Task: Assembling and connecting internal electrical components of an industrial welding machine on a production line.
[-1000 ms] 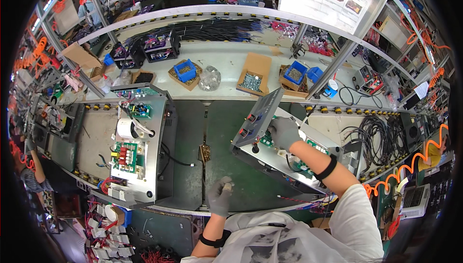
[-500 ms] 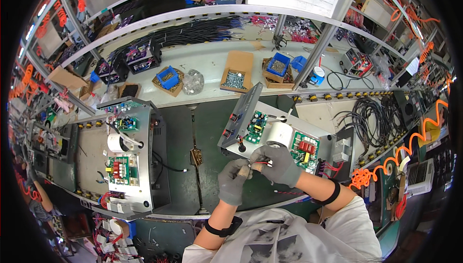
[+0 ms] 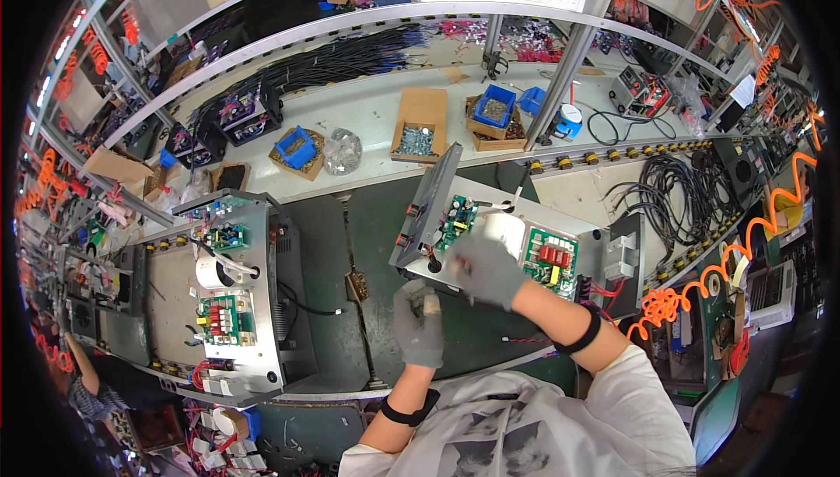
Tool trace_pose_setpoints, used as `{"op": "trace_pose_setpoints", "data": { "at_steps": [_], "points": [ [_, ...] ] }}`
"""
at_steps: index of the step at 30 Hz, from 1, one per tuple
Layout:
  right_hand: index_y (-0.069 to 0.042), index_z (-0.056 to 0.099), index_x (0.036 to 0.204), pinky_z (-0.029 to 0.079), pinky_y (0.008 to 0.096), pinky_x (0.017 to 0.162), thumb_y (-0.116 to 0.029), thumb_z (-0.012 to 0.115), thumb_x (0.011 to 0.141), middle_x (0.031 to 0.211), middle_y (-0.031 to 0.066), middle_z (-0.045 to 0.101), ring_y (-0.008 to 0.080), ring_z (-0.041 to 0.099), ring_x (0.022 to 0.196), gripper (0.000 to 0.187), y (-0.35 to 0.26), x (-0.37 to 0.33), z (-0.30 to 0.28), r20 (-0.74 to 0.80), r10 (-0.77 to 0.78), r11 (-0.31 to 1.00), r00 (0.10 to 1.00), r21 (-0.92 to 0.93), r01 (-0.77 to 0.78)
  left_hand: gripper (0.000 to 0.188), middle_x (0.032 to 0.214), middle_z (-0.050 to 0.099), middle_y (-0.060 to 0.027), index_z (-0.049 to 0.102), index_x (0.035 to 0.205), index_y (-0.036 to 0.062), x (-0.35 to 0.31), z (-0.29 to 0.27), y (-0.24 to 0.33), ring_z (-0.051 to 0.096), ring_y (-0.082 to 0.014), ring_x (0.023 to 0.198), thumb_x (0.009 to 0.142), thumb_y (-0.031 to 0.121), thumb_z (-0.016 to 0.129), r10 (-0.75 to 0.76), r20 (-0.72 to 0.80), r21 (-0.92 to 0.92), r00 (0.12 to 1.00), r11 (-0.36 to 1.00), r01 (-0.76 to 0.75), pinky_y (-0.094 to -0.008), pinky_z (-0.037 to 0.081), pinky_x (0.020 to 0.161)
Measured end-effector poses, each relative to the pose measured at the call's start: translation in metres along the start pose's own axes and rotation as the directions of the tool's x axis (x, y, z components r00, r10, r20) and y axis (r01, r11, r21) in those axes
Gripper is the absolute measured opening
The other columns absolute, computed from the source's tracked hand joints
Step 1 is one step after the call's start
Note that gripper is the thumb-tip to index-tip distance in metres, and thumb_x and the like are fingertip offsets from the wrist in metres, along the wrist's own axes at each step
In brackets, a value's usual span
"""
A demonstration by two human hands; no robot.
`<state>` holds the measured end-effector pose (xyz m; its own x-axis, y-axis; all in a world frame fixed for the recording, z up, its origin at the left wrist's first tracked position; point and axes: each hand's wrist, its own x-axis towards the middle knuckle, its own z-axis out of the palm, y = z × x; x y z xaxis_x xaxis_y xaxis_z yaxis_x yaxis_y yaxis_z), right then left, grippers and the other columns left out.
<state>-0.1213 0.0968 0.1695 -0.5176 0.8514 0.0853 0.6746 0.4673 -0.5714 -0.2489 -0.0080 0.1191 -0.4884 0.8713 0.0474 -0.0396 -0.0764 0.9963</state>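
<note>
My right hand (image 3: 486,272), in a grey glove, is over the near edge of a tilted metal chassis (image 3: 573,209), just in front of a white cylinder (image 3: 504,230). Its fingers are curled, slightly blurred, and whatever they pinch cannot be made out. Lower and to the left, my left hand (image 3: 418,326), also gloved, is held above the dark green bench with its fingers bent in; anything inside them is hidden. The chassis carries a small green circuit board (image 3: 458,220) by its front panel and a larger circuit board (image 3: 551,260) with red parts on the right.
At left stands a similar open chassis (image 3: 267,302) with a dark cable. A thin red-and-black wire (image 3: 525,340) lies by my right forearm. Behind are a cardboard box of screws (image 3: 418,139) and blue bins (image 3: 493,106). Black cables (image 3: 678,192) and an orange coiled hose (image 3: 669,304) are right.
My hands, together before over a small wire end, have come apart. The right has moved up and left over the chassis edge; the left has dropped slightly. The view has shifted a little.
</note>
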Motion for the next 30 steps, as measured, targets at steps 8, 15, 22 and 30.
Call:
{"op": "trace_pose_setpoints", "data": {
  "at_steps": [8, 15, 22, 30],
  "points": [
    [-0.011, 0.067, 0.089, 0.049, 0.0419, 0.073, -0.017, 0.054, 0.078, 0.085, 0.0137, 0.064, 0.0319, 0.061, 0.082, 0.018, 0.043, 0.078, 0.008, 0.106, 0.051, 0.946, 0.993, -0.323, -0.014, 0.030, 0.098, 0.058, -0.0060, 0.050, 0.114, 0.0004, -0.012, -0.027, -0.034, 0.054, -0.0114, 0.088, 0.084, 0.003, 0.054, -0.183, -0.014, -0.056, 0.983, 0.982, 0.182, -0.0242, 0.044, 0.080],
    [-0.008, 0.068, 0.093, 0.050, 0.0402, 0.074, -0.017, 0.054, 0.077, 0.086, 0.0158, 0.065, 0.0320, 0.062, 0.080, 0.022, 0.031, 0.095, 0.000, 0.293, 0.169, 0.926, 0.941, -0.375, -0.050, 0.029, 0.097, 0.057, -0.0045, 0.050, 0.113, 0.0005, -0.020, -0.056, -0.056, 0.054, -0.0103, 0.087, 0.084, 0.001, 0.054, -0.212, -0.092, -0.128, 0.973, 0.972, 0.199, -0.0232, 0.043, 0.080],
    [-0.003, 0.068, 0.091, 0.051, 0.0394, 0.071, -0.016, 0.057, 0.077, 0.085, 0.0203, 0.064, 0.0329, 0.063, 0.077, 0.022, 0.024, 0.095, 0.005, 0.292, 0.287, 0.889, 0.912, -0.437, -0.140, 0.029, 0.093, 0.056, -0.0032, 0.049, 0.112, 0.0008, -0.023, -0.065, -0.067, 0.052, -0.0091, 0.084, 0.084, 0.001, 0.055, -0.239, -0.054, -0.137, 0.969, 0.964, 0.230, -0.0220, 0.043, 0.076],
    [-0.002, 0.066, 0.093, 0.052, 0.0393, 0.070, -0.021, 0.057, 0.079, 0.090, 0.0216, 0.063, 0.0333, 0.064, 0.078, 0.026, 0.015, 0.097, 0.006, 0.241, 0.319, 0.869, 0.917, -0.460, -0.182, 0.032, 0.092, 0.056, -0.0039, 0.047, 0.115, 0.0014, -0.022, -0.061, -0.075, 0.051, -0.0085, 0.083, 0.084, 0.000, 0.053, -0.268, -0.045, -0.227, 0.962, 0.941, 0.251, -0.0214, 0.043, 0.073]
  ]
}}
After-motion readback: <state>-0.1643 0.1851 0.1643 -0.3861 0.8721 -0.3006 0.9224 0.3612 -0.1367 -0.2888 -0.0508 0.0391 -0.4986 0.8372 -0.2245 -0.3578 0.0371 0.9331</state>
